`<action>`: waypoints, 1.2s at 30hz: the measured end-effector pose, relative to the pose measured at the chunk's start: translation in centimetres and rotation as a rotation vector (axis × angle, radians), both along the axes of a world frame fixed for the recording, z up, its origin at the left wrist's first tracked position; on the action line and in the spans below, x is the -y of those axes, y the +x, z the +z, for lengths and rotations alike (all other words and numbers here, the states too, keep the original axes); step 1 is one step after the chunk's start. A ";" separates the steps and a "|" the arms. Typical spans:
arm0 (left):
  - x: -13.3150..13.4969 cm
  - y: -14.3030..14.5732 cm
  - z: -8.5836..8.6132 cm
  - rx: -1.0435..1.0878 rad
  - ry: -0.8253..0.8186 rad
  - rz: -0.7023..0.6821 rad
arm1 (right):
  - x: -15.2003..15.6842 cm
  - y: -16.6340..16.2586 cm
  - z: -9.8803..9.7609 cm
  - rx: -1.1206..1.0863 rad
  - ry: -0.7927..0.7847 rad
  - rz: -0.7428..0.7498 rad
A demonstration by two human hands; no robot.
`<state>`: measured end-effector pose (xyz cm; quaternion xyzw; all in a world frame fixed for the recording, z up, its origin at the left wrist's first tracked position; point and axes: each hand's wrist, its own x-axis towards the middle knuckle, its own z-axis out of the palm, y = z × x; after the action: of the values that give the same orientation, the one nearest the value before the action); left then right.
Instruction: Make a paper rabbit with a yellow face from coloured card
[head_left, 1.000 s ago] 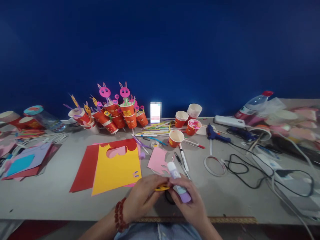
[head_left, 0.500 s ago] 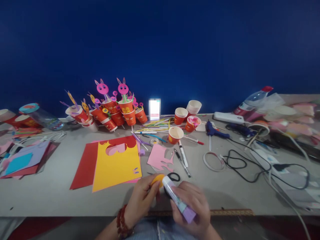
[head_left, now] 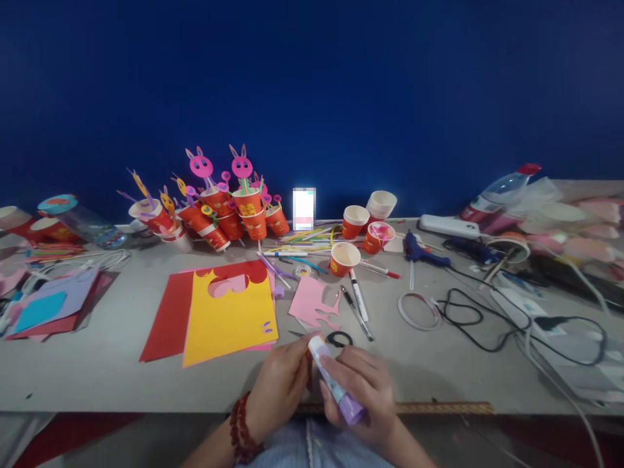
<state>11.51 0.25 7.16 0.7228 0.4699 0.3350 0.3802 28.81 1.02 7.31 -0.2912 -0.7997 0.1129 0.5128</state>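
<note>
Near the table's front edge, my right hand (head_left: 365, 390) is closed around a glue stick (head_left: 334, 383) with a white upper end and a purple base. The stick's white end reaches to the fingers of my left hand (head_left: 283, 377). Those fingers pinch a small orange-yellow paper piece (head_left: 309, 351), now mostly hidden behind them and the glue stick. Just beyond both hands lie scissors (head_left: 340, 338) with black handles, partly covered. A pink paper sheet (head_left: 314, 301) with cut-outs lies farther back, beside a pen (head_left: 357, 313) and a white marker (head_left: 359, 296).
Yellow sheets (head_left: 229, 325) and red sheets (head_left: 166, 318) lie to the left. Paper cups with rabbit figures (head_left: 248, 203) stand at the back. A paper cup (head_left: 345, 259) is mid-table. To the right are a blue glue gun (head_left: 424, 252), a tape ring (head_left: 418, 312) and black cables (head_left: 468, 315).
My left hand has turned, so the orange-yellow piece shows much less. The glue stick in my right hand has shifted slightly left, its white end now at the left fingers.
</note>
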 end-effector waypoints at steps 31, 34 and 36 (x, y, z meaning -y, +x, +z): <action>0.1 0.5 -1.3 0.117 -0.114 0.067 | -0.4 -0.4 0.9 -0.061 -0.090 -0.086; 0.2 0.5 -1.4 0.117 -0.108 0.074 | -0.5 -0.6 0.9 -0.056 -0.086 -0.090; 0.1 0.5 -1.4 0.127 -0.109 0.070 | -0.6 -0.7 0.8 -0.058 -0.092 -0.125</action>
<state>12.03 0.14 5.77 0.6615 0.4875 0.3672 0.4358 28.11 1.60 8.10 -0.3604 -0.7588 0.1255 0.5278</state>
